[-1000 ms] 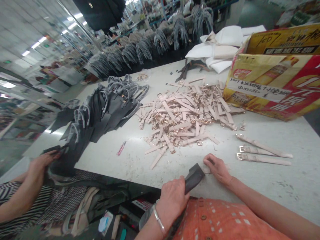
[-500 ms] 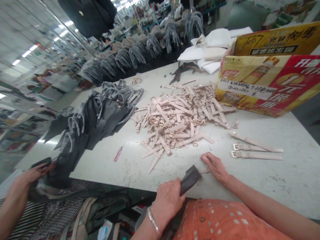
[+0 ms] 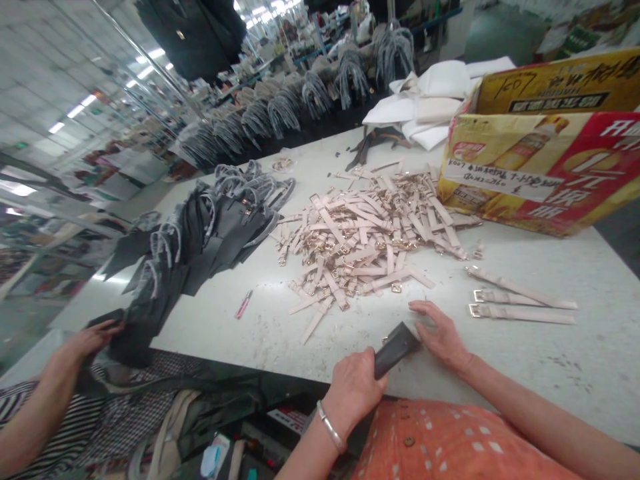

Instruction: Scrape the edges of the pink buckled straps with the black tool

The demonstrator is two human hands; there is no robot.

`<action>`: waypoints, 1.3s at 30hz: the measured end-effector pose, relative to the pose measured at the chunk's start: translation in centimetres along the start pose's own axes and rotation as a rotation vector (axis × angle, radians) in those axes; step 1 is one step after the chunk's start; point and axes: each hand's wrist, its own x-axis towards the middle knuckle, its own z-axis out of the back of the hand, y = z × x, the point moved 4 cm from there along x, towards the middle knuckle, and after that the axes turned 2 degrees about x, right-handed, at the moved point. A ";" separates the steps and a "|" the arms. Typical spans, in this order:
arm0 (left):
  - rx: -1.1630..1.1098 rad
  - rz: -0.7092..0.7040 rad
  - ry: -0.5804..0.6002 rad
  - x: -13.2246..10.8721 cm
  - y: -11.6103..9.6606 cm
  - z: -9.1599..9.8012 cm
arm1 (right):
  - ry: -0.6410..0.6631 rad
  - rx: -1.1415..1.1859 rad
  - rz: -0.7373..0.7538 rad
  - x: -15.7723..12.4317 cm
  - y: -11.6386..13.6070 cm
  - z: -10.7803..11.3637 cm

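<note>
My left hand [image 3: 357, 383], a bangle on its wrist, is closed round a dark grey leather-like strip [image 3: 397, 350] whose wider end points to the right. A small metal buckle [image 3: 385, 340] peeks out beside that end; whatever it belongs to is mostly hidden. My right hand [image 3: 443, 337] is just right of the strip's end, over the table, fingers stretched out and apart, with nothing visible in it. Beyond both hands lies a heap of pale pink buckled straps [image 3: 357, 233]. To the right, three similar straps [image 3: 525, 312] are laid out separately.
A yellow and red carton [image 3: 525, 167] stands at the right back, near white sheets [image 3: 425, 100]. Dark grey bag parts [image 3: 200, 233] are piled at left, where a co-worker's hand [image 3: 97, 337] touches them. A pink cutter-like tool [image 3: 244, 304] lies on the table [image 3: 270, 333].
The dark strip's end and my right hand's fingers have shifted slightly relative to each other. The buckle now shows beside the strip. The whole view has moved a little.
</note>
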 end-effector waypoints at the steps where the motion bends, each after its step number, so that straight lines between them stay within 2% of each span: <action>1: -0.013 0.004 -0.008 0.0 0.1 -0.1 | 0.016 -0.044 0.041 -0.3 0.1 0.2; 6: -0.027 0.037 -0.009 -0.8 0.8 -0.4 | 0.139 -0.214 0.114 -2.1 -0.3 0.6; 11: 0.005 0.049 0.013 -1.7 0.9 0.2 | 0.146 -0.219 0.096 -2.4 -1.0 0.7; 18: -0.022 0.040 -0.029 0.1 -1.0 0.3 | 0.136 -0.216 0.111 -2.2 -1.3 0.8; 24: -0.108 0.160 -0.092 0.8 1.6 0.2 | 0.169 -0.227 0.114 -2.1 -1.1 0.8; 30: -0.096 0.191 -0.096 -0.7 3.6 -0.4 | 0.169 -0.280 0.116 -2.0 -1.0 0.5; 35: -0.044 0.190 -0.070 -1.4 2.2 -1.4 | 0.163 -0.293 0.120 -1.9 -0.9 0.3; 39: -0.059 0.127 -0.089 -0.5 0.1 -1.5 | 0.190 -0.299 0.117 -1.6 -0.8 0.2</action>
